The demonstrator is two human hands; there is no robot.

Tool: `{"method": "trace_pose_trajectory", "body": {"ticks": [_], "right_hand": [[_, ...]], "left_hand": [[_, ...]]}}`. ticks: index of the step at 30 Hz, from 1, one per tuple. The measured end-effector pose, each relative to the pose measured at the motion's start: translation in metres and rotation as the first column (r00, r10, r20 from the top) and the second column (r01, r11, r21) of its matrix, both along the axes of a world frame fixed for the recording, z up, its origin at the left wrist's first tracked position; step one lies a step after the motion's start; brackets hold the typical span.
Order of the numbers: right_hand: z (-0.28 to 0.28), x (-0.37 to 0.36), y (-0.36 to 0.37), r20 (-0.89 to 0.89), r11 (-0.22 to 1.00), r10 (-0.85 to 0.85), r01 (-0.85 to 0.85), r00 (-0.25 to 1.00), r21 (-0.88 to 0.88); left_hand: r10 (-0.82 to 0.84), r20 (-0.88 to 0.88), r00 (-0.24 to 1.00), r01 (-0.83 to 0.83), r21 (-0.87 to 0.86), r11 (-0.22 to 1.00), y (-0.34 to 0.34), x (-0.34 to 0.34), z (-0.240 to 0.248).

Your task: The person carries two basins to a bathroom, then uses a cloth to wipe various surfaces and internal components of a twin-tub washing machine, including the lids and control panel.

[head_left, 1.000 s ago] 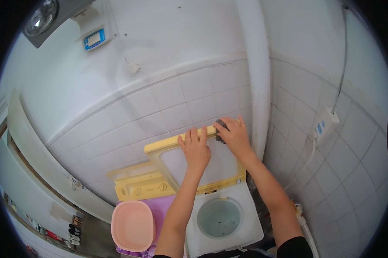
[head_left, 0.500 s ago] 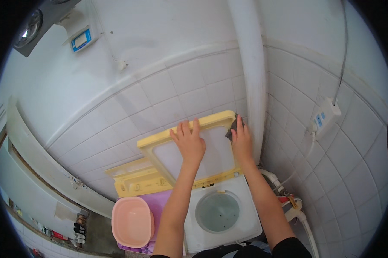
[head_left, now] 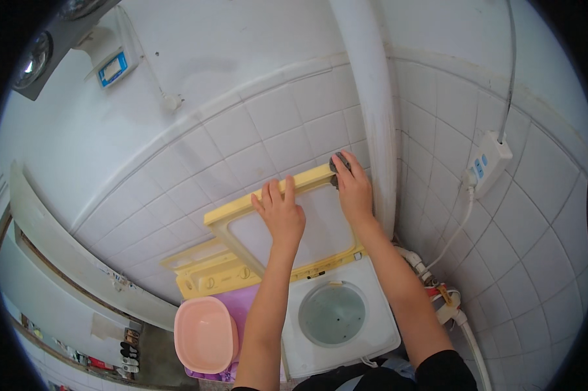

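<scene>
A yellow-framed lid with a pale panel stands raised at the back of a white washing machine. My left hand grips the lid's top edge, its fingers hooked over the yellow rim and its thumb on the near side. At the lid's upper right corner my right hand presses a dark grey cloth against the rim. Its fingers are closed over the cloth and partly hide it. Below the lid, the round tub lies uncovered.
A pink basin sits on the machine's purple left side, before the yellow control panel. A white pipe rises in the corner behind my right hand. Hoses and a valve are at the right; a power strip hangs on the tiled wall.
My right hand has slid with the cloth up and left, from the lid's right side onto its top corner. My left hand keeps its hold on the rim.
</scene>
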State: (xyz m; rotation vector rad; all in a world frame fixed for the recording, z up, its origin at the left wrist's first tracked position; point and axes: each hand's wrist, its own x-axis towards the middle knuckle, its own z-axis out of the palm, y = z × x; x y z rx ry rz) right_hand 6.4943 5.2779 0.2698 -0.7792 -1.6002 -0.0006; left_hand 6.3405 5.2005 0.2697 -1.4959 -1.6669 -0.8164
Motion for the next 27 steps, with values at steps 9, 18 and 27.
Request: {"method": "trace_pose_trajectory", "body": {"ticks": [9, 18, 27], "right_hand": [[-0.021, 0.005, -0.005, -0.189, 0.991, 0.1, -0.115, 0.977, -0.067], [0.008, -0.035, -0.013, 0.365, 0.95, 0.015, -0.127, 0.931, 0.287], [-0.031, -0.002, 0.015, 0.358, 0.946, -0.284, 0.199, 0.889, 0.256]], "left_hand": [[-0.001, 0.012, 1.0, 0.002, -0.009, 1.0, -0.007, -0.004, 0.001], [-0.054, -0.023, 0.998, 0.053, -0.035, 0.998, -0.005, -0.014, 0.003], [-0.014, -0.045, 0.999, 0.01, -0.081, 0.997, -0.038, -0.055, 0.009]]}}
